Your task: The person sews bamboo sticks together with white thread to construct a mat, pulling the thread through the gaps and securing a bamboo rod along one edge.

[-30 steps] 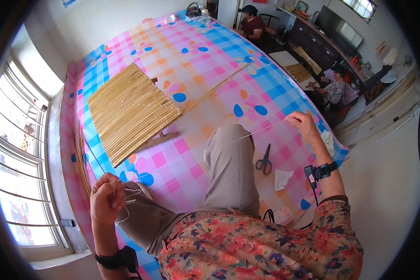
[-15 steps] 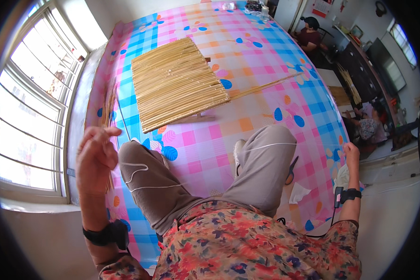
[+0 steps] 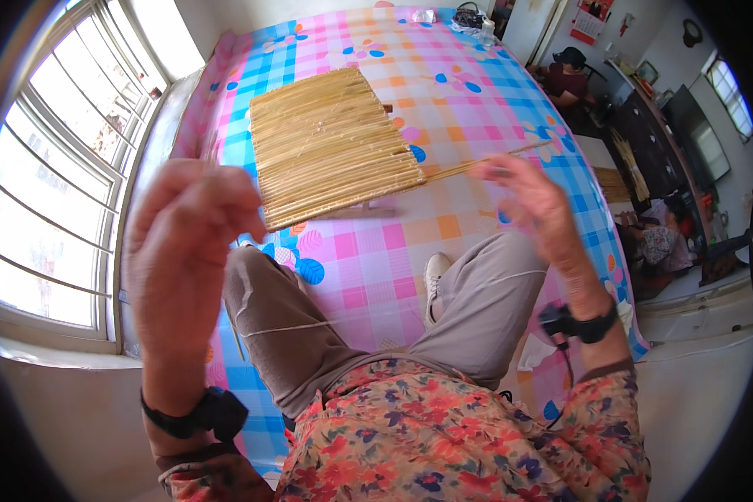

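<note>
My left hand (image 3: 194,234) is raised at the left, in front of the window side of the mat, its fingers curled together and blurred; what they hold cannot be made out. My right hand (image 3: 534,201) is lifted above my right knee, fingers bent toward the left and smeared by motion. A thin white string (image 3: 293,329) crosses my thighs, running toward both hands; its ends are hidden. Beyond my feet lies a mat of straw-coloured stalks (image 3: 330,142), bound side by side. Neither hand touches it. A few loose stalks (image 3: 468,168) stick out from its right edge.
A plaid, flower-printed sheet (image 3: 376,284) spreads under me. A barred window (image 3: 54,217) flanks the left. At the far edge are a dark bag (image 3: 467,17) and a bottle (image 3: 488,32). Right, one person (image 3: 563,81) sits farther back, another (image 3: 663,238) nearer. White paper (image 3: 530,355) lies by my right thigh.
My right hand has come inward and up from the far right to above my knee. My left hand has risen and moved slightly right. The string's loose curl over my left thigh has straightened.
</note>
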`<state>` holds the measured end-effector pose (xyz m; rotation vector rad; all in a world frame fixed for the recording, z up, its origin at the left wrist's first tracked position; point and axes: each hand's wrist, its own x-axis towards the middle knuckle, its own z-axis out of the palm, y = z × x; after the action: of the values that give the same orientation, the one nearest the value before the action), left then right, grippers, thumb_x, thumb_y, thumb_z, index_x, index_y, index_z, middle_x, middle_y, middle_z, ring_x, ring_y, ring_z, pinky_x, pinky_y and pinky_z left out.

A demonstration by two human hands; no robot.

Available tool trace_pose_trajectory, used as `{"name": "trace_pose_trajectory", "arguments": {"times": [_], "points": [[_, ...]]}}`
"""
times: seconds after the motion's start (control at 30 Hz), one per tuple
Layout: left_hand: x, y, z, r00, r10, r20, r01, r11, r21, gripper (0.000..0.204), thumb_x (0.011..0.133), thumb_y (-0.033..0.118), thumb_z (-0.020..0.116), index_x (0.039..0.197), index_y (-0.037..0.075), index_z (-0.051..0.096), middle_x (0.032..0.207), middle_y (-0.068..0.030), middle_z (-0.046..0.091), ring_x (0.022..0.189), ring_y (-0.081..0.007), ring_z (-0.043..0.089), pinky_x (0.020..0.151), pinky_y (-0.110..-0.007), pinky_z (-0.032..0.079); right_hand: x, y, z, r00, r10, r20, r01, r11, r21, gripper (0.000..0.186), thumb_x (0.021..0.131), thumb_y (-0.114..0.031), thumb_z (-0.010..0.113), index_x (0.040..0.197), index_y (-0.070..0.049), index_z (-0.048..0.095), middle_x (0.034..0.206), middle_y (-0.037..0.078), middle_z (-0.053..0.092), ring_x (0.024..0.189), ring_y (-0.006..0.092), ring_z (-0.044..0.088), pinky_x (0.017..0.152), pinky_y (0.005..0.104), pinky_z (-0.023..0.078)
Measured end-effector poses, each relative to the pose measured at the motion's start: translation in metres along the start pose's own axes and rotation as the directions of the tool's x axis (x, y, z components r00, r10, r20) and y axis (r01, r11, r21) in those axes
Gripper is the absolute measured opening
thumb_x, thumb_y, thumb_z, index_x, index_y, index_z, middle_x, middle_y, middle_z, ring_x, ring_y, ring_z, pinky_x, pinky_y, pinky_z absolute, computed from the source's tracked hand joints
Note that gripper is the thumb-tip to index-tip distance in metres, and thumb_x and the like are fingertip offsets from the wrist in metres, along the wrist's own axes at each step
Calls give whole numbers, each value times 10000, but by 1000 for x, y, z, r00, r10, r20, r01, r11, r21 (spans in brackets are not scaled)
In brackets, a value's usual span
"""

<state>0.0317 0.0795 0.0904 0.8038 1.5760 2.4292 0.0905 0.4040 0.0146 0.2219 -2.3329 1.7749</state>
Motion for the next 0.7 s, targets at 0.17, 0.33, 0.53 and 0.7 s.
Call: {"name": "trace_pose_trajectory", "arguments": {"times": [0.17,0.33,0.53,0.7], "points": [[16,-5,41,995,-77,64,60,970,234,114,874,62,538,902,-18,613,873,-76,613,771,-119,532,703,-260,428,30,-47,113,917,-344,203,272,910,313,601,835,-189,677,1334,-29,383,1104,117,591,1056,179,567,887,310,454],[22,13,-3,997,20,74,-33,982,188,187,918,146,496,955,-1,604,965,-94,644,920,-138,586,791,-245,433,29,-57,92,880,17,475,-299,797,525,286,883,-140,612,1121,13,568,732,18,598,587,55,553,526,186,437],[12,31,-97,996,84,-43,-94,928,-360,149,954,103,434,1021,-6,512,1000,-102,615,1038,-219,582,1052,-478,326,6,-34,14,940,143,311,-212,956,201,150,879,-163,618,900,-26,675,684,-7,572,525,24,472,478,159,380],[-6,41,-145,988,15,-157,-105,805,-584,157,965,38,378,809,47,363,723,-26,301,702,-151,373,859,-371,382,-11,0,-66,937,345,51,-339,936,-98,148,873,-163,621,887,-25,671,644,-23,547,516,16,452,461,152,357]]}}
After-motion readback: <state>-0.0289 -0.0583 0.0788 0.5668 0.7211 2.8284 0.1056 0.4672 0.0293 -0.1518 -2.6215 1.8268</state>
